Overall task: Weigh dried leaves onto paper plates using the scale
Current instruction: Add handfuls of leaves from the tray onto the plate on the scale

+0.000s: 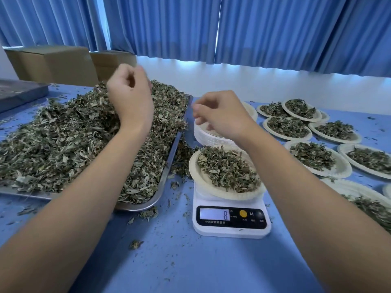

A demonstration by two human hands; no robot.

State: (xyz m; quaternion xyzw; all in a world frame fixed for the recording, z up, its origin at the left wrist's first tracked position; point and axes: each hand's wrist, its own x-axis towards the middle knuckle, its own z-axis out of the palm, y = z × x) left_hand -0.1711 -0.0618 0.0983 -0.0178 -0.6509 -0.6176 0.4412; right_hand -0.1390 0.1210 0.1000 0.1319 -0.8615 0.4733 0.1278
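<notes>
A white digital scale stands at the centre of the blue table, its display showing 8. On it sits a paper plate heaped with dried leaves. To the left, a metal tray holds a large pile of dried leaves. My left hand hovers above that pile, fingers curled into a loose fist with nothing visible in it. My right hand hangs over a stack of empty paper plates behind the scale, fingers loosely curled and holding nothing I can see.
Several filled paper plates cover the table's right side. Loose leaf bits litter the blue tabletop. Cardboard boxes and a dark flat tray sit at the back left. Blue curtains hang behind.
</notes>
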